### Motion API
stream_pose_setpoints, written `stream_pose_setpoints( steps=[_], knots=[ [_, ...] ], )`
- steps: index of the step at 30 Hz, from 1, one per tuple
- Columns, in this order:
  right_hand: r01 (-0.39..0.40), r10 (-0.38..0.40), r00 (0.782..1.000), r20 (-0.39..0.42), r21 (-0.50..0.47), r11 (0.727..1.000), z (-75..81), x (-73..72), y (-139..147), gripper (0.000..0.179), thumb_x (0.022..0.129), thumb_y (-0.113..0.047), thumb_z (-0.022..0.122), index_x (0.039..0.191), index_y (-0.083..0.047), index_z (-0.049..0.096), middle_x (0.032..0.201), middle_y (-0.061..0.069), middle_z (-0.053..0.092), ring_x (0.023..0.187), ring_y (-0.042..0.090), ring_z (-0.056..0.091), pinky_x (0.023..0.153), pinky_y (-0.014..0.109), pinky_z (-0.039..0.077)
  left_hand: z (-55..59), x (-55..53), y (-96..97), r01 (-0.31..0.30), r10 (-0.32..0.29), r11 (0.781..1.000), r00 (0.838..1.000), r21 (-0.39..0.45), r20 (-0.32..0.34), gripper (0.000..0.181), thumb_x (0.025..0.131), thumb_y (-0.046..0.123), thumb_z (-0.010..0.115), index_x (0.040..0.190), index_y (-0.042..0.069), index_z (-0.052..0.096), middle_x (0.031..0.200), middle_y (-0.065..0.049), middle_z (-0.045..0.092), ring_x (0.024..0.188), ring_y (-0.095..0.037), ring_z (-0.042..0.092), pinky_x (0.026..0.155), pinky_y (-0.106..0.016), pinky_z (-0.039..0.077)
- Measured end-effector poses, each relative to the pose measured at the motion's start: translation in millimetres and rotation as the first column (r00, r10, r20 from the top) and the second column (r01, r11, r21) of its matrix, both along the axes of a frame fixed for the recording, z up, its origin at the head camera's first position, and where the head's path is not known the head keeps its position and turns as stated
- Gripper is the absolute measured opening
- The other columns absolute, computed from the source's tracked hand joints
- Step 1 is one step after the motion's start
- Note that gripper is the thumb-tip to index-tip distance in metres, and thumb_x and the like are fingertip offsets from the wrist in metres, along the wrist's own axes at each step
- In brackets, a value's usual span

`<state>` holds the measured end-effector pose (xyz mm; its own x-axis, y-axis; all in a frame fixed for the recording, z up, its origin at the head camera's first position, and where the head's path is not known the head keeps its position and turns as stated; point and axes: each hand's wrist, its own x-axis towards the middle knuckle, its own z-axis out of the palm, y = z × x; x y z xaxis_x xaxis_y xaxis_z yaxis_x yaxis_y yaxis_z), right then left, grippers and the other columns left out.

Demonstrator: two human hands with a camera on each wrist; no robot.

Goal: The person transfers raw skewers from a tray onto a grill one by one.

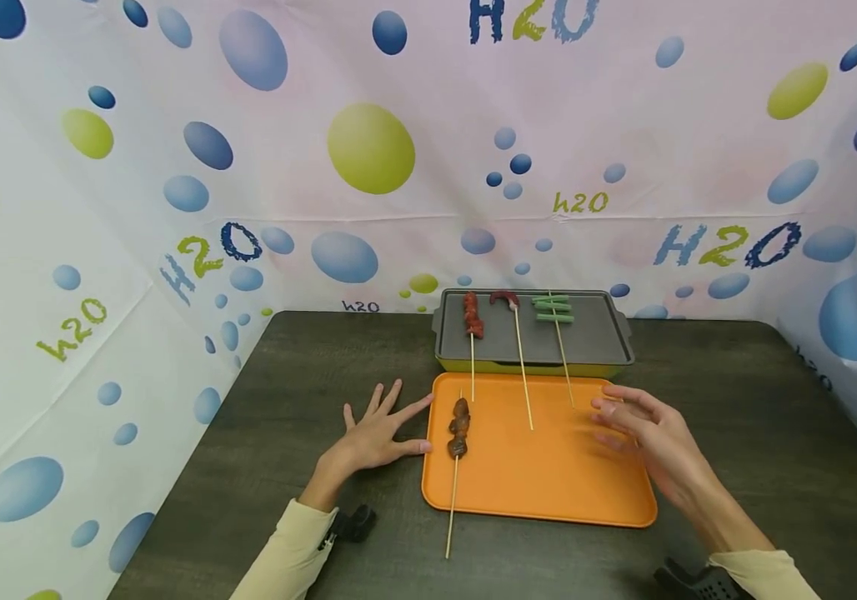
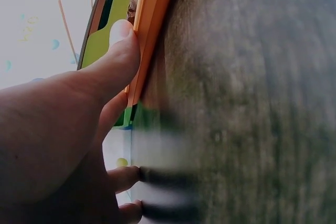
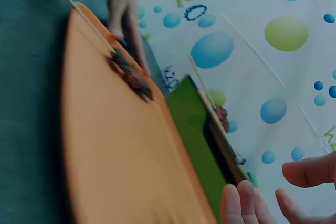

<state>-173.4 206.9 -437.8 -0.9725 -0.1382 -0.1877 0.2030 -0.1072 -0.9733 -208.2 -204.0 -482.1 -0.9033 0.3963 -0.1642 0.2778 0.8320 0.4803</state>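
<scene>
An orange tray lies on the table with a skewer of brown meat pieces along its left side, the stick sticking out past the front edge. My left hand rests at the tray's left rim with fingers spread, thumb and index fingertip right at the edge. My right hand hovers over the tray's right side, fingers loosely bent and holding nothing. Near its fingertips is the stick end of a skewer with green pieces. That skewer lies on a grey griddle with green sides.
The griddle also bears a skewer of red meat pieces and one with a curled dark red piece; their sticks reach over the tray. A dark wooden table spreads around, and a patterned white curtain hangs behind.
</scene>
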Motion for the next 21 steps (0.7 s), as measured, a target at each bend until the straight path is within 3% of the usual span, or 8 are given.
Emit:
stream_pose_setpoints(
  steps=[6,13,21],
  knots=[
    [-0.128,0.137,0.982,0.13,-0.08,0.989,-12.4,31.4,1,0.067,0.106,-0.02,0.06,0.16,-0.002,0.025,0.134,0.004,0.066,0.118,0.022,0.067,0.098,0.045,0.054,0.6,-1.4,0.7,0.006,-0.006,1.0,1.0,0.001,0.007,0.077,0.096,0.058,0.064,0.163,0.036,0.033,0.171,-0.018,0.003,0.154,-0.048,-0.005,0.102,-0.086,-0.007],
    [-0.32,0.36,0.92,0.158,-0.232,0.919,-27.8,57.1,-28,0.07,0.11,-0.021,0.052,0.163,0.002,0.012,0.145,0.016,0.056,0.126,0.034,0.062,0.101,0.053,0.051,-0.6,0.4,-1.4,-0.001,0.001,1.0,1.0,0.002,0.01,0.075,0.096,0.059,0.064,0.162,0.038,0.033,0.172,-0.015,0.002,0.155,-0.045,-0.006,0.103,-0.086,-0.009],
    [-0.365,0.445,0.869,0.216,-0.328,0.871,-43.4,70.2,-78,0.072,0.109,-0.022,0.054,0.163,0.0,0.013,0.15,0.019,0.05,0.129,0.035,0.058,0.098,0.057,0.052,0.2,-1.5,1.0,0.002,-0.002,1.0,1.0,-0.014,0.011,0.075,0.097,0.059,0.063,0.162,0.039,0.032,0.172,-0.016,0.002,0.155,-0.045,-0.006,0.103,-0.086,-0.008]
  ],
)
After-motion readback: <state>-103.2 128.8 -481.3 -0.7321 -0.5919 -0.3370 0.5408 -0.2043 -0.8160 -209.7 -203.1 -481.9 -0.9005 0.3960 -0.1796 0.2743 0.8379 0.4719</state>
